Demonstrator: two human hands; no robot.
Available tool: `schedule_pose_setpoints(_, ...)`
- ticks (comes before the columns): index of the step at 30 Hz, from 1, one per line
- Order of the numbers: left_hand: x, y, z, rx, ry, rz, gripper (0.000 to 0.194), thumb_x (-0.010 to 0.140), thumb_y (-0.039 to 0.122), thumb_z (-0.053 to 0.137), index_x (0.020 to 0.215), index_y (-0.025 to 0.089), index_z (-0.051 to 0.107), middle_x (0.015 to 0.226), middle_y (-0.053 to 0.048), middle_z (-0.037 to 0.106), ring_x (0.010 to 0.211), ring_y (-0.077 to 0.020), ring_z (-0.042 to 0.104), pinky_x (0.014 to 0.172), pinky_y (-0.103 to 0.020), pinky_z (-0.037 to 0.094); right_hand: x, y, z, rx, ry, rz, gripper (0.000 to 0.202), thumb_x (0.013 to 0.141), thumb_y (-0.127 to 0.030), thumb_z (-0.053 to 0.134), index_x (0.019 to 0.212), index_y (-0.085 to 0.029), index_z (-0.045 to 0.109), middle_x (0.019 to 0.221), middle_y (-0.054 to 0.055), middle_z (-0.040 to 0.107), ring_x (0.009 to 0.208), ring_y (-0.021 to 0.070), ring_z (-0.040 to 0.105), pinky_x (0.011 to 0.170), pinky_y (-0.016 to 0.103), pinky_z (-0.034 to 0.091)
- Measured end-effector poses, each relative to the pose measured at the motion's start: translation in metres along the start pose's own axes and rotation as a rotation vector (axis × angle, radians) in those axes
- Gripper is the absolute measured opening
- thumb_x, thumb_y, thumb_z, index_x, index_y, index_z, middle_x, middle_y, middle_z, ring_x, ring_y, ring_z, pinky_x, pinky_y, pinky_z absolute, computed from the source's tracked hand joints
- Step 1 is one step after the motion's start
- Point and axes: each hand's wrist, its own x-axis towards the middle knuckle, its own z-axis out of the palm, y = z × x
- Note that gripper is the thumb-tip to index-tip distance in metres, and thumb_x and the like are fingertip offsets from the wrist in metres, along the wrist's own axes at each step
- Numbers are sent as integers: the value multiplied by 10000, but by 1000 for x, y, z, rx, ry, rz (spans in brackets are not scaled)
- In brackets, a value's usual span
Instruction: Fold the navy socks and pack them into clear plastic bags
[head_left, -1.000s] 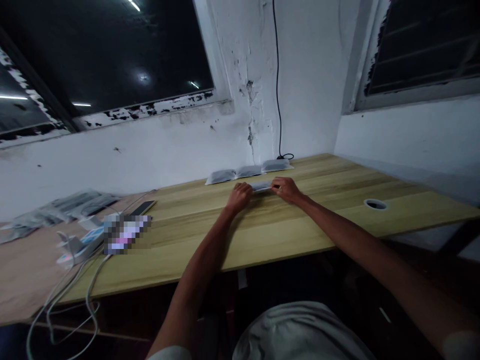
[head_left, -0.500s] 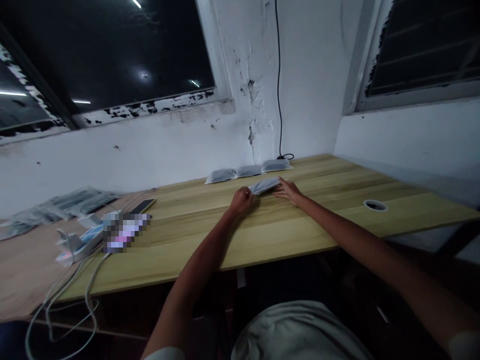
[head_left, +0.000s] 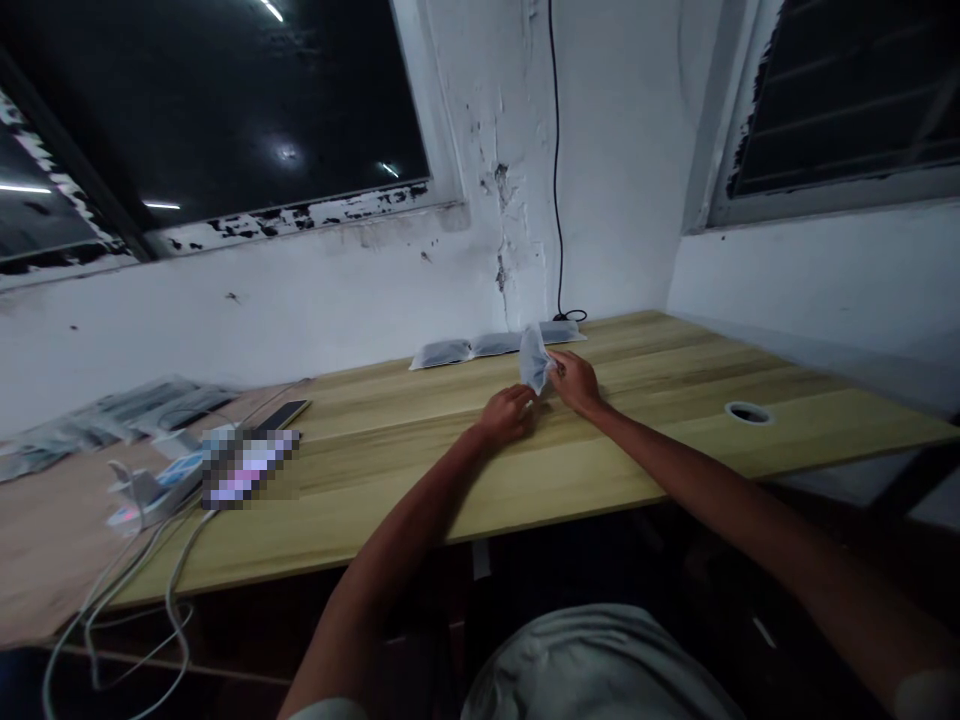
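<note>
A frosted, whitish plastic pouch (head_left: 533, 358) is raised and tilted on edge above the wooden desk (head_left: 420, 450). My right hand (head_left: 576, 380) grips its right side with bent fingers. Closed at the pouch's lower edge is my left hand (head_left: 510, 412), fingers pinched on it. What the pouch contains cannot be made out. Behind it, three similar pouches lie in a row by the wall: a left one (head_left: 442, 352), a middle one (head_left: 495, 343) and a right one (head_left: 562, 331), the last two partly hidden by the raised pouch.
On the left are a pile of flat plastic packets (head_left: 127, 415), a white power strip (head_left: 161, 495) with trailing cables (head_left: 176, 590), a dark phone (head_left: 283, 416) and a pixelated lit screen (head_left: 251, 470). A round cable hole (head_left: 749, 413) is at right. A black cord (head_left: 557, 180) hangs down the wall.
The pouch has turned from lying nearly flat to standing tilted on edge. My left hand has shifted right and nearer, and my right hand has closed more around the pouch's side.
</note>
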Motion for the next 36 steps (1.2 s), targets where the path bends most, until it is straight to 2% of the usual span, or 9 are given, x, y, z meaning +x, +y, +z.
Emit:
schedule_pose_setpoints(4,5,4,-4,239,164,0,241,946,233,468,1148,166,581,1217,-151,615,1152,-260,553,958,-417,451,-5,-8,-4,-92,-59,-467,357,875,-96,516,1168,-204,690,1002,94,689,972,245,601,913,386,485)
schedule_pose_setpoints(7,6,2,-5,320,223,-37,223,979,240,436,1123,160,585,1153,-146,631,1089,-250,566,914,-395,445,-11,-11,4,-13,-177,-594,250,899,-130,529,1081,-181,691,921,90,689,888,236,609,840,374,507)
schedule_pose_setpoints(12,1,-7,-1,329,159,-81,213,1004,247,427,995,166,624,883,-82,651,842,-202,579,770,-326,427,-12,-3,10,80,-216,-573,208,840,-61,561,929,-182,705,1031,89,691,928,209,646,834,334,516)
schedule_pose_setpoints(19,5,-9,0,312,105,-87,210,989,240,470,927,167,656,856,-87,653,872,-216,563,776,-336,407,-11,-1,8,55,-212,-520,162,808,-71,591,824,-179,710,876,65,701,811,193,656,753,293,492)
schedule_pose_setpoints(23,-4,-35,-12,360,61,-153,188,957,162,472,909,154,654,882,-112,650,921,-239,564,816,-360,409,6,14,-5,106,-135,-465,138,804,-102,602,763,-188,703,859,60,700,792,191,650,746,298,483)
schedule_pose_setpoints(27,-25,-65,-28,359,69,-337,190,955,160,453,901,160,635,906,-118,647,910,-240,572,788,-348,431,24,46,-28,93,4,-332,90,780,-221,702,696,-190,698,809,67,710,800,220,641,785,342,480)
schedule_pose_setpoints(31,-32,-67,-29,234,87,-352,129,951,195,474,927,186,600,954,-93,634,933,-215,577,795,-319,460,24,64,-27,70,-117,-192,111,759,-273,733,702,-181,709,774,60,712,732,206,640,704,317,488)
schedule_pose_setpoints(34,-24,-54,-21,154,42,-311,128,940,177,460,959,188,585,981,-85,623,929,-201,582,827,-318,475,17,62,-17,-40,-237,-154,92,744,-233,742,810,-168,739,862,68,730,773,202,658,731,303,492)
schedule_pose_setpoints(36,-18,-46,-16,147,-13,-313,153,948,175,433,983,184,581,996,-87,624,924,-197,589,832,-318,482,15,55,-13,-158,-306,-167,209,718,-210,768,921,-167,745,946,78,733,857,216,661,797,310,492)
